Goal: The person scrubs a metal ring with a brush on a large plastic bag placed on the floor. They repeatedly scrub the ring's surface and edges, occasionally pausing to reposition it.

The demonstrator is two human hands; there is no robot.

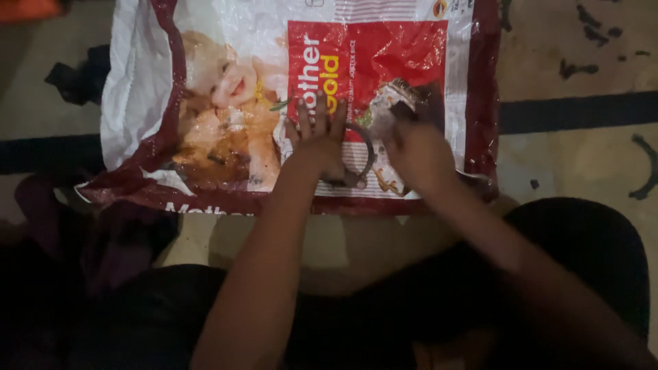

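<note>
Head view, looking down: a dark metal ring (362, 154) lies on a red and white plastic sack (205, 103) spread flat on the floor (576, 89). The left hand (317, 140) presses flat on the ring's left side, fingers spread, its grip wide. Just right, the right hand (418, 154) is blurred, its grip closed around a grey, crumpled-looking object (394, 103) held above the ring's upper right edge. The ring sits near the sack's lower edge, close to the person's dark-clothed lap (562, 247). Bare sack spreads wide to the left; bare floor with dark stripes lies beyond the right edge.
</note>
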